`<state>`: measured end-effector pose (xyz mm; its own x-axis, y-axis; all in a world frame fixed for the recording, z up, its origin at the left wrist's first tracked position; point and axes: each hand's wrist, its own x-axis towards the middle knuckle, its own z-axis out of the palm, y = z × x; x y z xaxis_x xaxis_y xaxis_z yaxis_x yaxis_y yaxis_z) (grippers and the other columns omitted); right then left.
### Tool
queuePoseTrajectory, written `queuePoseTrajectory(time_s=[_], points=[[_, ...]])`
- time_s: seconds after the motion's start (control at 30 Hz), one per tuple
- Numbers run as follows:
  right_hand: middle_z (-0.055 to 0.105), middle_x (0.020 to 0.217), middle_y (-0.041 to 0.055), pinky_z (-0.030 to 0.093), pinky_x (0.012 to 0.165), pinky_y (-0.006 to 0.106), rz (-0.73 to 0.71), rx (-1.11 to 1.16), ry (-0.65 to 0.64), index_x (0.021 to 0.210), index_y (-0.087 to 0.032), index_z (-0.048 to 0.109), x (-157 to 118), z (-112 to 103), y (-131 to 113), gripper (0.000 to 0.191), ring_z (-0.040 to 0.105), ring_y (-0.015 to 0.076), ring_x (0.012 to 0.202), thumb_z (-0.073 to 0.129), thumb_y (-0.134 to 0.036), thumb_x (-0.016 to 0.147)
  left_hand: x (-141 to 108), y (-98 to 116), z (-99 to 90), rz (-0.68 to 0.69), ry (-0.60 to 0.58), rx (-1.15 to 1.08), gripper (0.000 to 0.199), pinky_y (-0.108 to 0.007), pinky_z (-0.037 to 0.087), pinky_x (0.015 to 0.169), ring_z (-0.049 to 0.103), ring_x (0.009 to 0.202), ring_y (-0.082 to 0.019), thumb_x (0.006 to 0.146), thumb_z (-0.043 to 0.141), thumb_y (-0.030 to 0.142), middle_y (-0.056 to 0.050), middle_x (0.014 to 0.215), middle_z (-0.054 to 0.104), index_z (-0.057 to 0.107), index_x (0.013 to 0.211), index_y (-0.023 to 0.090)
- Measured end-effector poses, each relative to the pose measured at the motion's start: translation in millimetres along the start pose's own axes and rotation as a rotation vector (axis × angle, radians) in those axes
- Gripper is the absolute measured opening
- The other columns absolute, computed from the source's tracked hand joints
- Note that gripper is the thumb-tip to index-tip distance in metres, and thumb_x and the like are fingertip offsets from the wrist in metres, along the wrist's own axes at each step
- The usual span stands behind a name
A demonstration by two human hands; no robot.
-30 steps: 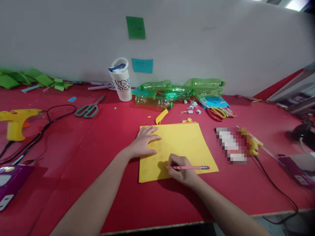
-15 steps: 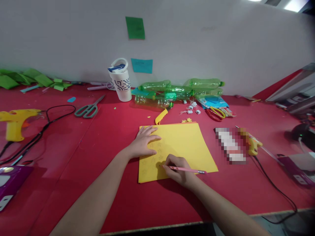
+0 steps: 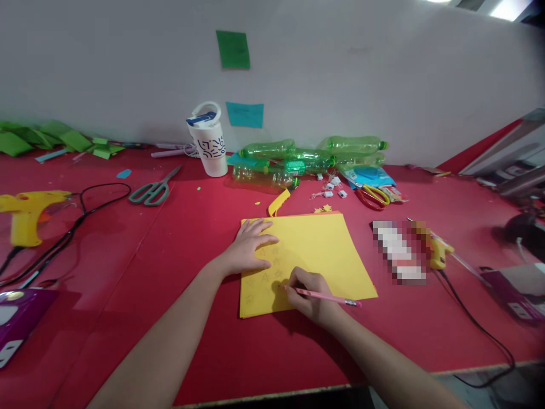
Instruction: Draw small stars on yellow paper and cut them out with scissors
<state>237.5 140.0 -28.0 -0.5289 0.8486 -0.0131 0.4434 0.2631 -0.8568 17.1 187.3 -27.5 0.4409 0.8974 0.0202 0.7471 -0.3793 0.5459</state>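
A sheet of yellow paper point(image 3: 323, 250) lies on the red table, with an orange edge showing beneath it. Small star shapes are drawn in pencil on its left part. My left hand point(image 3: 251, 247) rests flat on the sheet's upper left, fingers spread. In my right hand point(image 3: 313, 295) is a pink pencil point(image 3: 330, 296), its tip at the paper near the drawn stars and its eraser end pointing right. Just beyond the sheet's top edge lie a yellow-handled cutter point(image 3: 279, 203) and several small yellow paper stars point(image 3: 323, 209).
Green plastic bottles point(image 3: 310, 159) lie along the wall beside a white tumbler point(image 3: 210, 145). Grey-handled scissors point(image 3: 151, 192) and a yellow glue gun point(image 3: 28, 213) are left; red-and-yellow scissors point(image 3: 373, 197) and another glue gun point(image 3: 438, 251) are right. Cords trail across both sides.
My right hand and the pencil have shifted slightly to the right on the paper. My left hand has stayed in place.
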Motion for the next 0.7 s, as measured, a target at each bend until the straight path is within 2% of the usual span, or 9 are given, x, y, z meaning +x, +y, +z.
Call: queuePoseTrajectory(time_s=[0.4,0.7], points=[[0.043,0.048,-0.006,0.027,0.041,0.018,0.049,-0.057,0.09,0.059,-0.02,0.042,-0.1,-0.2,3.0,0.012,0.036,0.0072,0.042,0.049,-0.014,0.068,-1.4,2.3,-1.0,-0.007,-0.007,0.009,0.056,-0.053,0.005,0.108,0.016,0.134,-0.031,0.065,0.068,0.043,-0.005,0.145,0.029,0.055,0.117,0.03],[0.042,0.048,-0.0064,0.025,0.041,0.017,0.045,-0.076,0.091,0.06,-0.02,0.042,-1.3,0.7,7.5,0.013,0.035,0.0067,0.042,0.048,-0.011,0.067,-1.5,2.2,-1.4,-0.002,-0.005,0.009,0.055,-0.052,0.006,0.109,0.017,0.134,-0.032,0.065,0.068,0.043,-0.005,0.145,0.029,0.056,0.118,0.03]])
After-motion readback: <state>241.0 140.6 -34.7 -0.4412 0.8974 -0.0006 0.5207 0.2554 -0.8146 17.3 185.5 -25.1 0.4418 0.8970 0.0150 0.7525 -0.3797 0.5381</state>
